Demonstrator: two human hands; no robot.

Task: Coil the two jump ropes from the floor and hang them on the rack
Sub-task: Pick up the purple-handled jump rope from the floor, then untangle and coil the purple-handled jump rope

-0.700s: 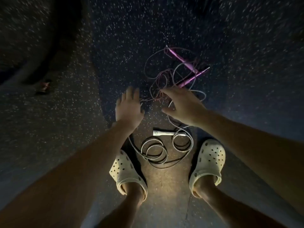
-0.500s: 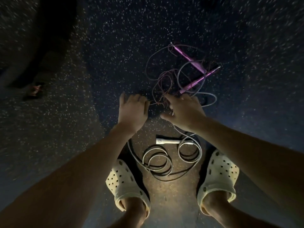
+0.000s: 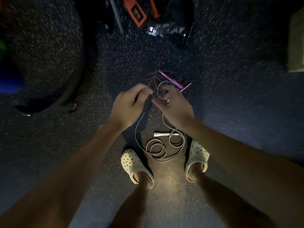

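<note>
Two jump ropes lie tangled on the dark speckled floor. The white rope [image 3: 158,148] curls in loops between my feet, its white handle [image 3: 162,134] lying flat. The pink rope [image 3: 154,78] bunches in front of my hands, with its two pink handles [image 3: 171,79] crossed beyond my right hand. My left hand [image 3: 130,104] pinches strands of the tangle with curled fingers. My right hand [image 3: 174,106] grips white cord, which runs down from it to the loops. The exact strands in each hand are hard to make out.
My feet in pale clogs [image 3: 134,163] stand either side of the white loops. Orange and black gear [image 3: 139,12] lies at the far edge, with a shiny dark item [image 3: 166,30] beside it. A large dark round object [image 3: 44,51] fills the left.
Both hands went from hovering open over the tangle to closing on the cords and lifting them. The view has tilted up, showing gear farther away.
</note>
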